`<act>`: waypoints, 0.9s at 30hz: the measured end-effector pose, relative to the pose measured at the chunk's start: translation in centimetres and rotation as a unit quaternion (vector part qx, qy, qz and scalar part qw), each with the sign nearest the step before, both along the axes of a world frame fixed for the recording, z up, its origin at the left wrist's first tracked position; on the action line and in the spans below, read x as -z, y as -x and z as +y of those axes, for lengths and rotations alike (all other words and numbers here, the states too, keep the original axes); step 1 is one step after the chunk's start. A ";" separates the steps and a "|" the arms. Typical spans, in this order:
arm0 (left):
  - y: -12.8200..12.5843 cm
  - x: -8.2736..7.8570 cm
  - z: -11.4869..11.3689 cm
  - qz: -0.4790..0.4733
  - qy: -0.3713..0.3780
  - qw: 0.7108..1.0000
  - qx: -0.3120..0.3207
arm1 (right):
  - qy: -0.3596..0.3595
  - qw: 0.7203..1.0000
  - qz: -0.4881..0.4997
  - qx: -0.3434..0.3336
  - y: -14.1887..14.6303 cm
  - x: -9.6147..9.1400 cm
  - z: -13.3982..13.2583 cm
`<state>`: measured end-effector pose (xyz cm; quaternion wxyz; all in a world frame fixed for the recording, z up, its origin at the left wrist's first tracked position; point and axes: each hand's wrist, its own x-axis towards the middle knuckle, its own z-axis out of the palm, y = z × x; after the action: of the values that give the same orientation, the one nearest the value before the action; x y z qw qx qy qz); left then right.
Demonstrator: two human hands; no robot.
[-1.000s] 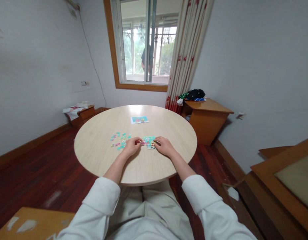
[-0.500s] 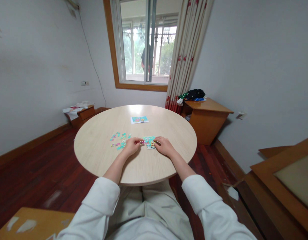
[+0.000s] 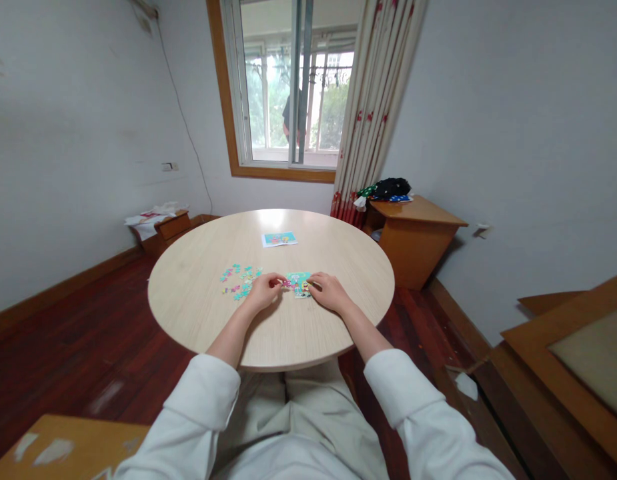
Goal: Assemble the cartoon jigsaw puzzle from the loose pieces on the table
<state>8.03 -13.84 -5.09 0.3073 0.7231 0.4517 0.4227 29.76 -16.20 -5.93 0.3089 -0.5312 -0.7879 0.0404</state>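
Note:
A partly joined jigsaw puzzle (image 3: 299,285), turquoise with cartoon figures, lies flat on the round table in front of me. My left hand (image 3: 266,291) is at its left edge, thumb and fingertips pinched on a small pink puzzle piece (image 3: 285,283) that my fingers partly cover. On the puzzle's right edge rests my right hand (image 3: 327,291), fingers bent loosely and apart, fingertips touching it. Loose puzzle pieces (image 3: 243,288), turquoise, pink and yellow, are scattered left of my left hand.
A picture sheet (image 3: 279,240) lies farther back on the pale round table (image 3: 198,293). Behind the table, right of the curtain (image 3: 371,113), a wooden cabinet (image 3: 418,233) holds dark cloth items. A low stand with papers (image 3: 158,217) is at the back left.
My left hand has shifted very slightly at the puzzle's left edge, still pinching. My right hand and the loose pieces look the same.

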 end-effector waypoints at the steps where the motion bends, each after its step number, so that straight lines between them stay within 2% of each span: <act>1: 0.0 -0.1 0.0 -0.015 0.005 1.000 0.001 | 0.000 1.000 0.000 -0.001 0.0 0.0 0.0; 7: 0.0 -0.4 0.1 -0.122 0.044 0.992 -0.004 | -0.007 1.000 0.004 -0.007 -0.2 0.2 0.2; 15: 0.1 -0.6 0.1 -0.190 0.074 0.979 -0.013 | -0.010 1.000 0.008 -0.004 -0.2 0.4 0.2; 27: 0.2 -0.6 0.0 -0.190 0.086 0.978 -0.025 | 0.000 1.000 -0.001 -0.003 -0.2 0.1 0.0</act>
<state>7.86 -13.81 -4.50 0.4378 0.5886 0.4379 0.5197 29.94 -16.16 -6.02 0.3082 -0.5285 -0.7899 0.0409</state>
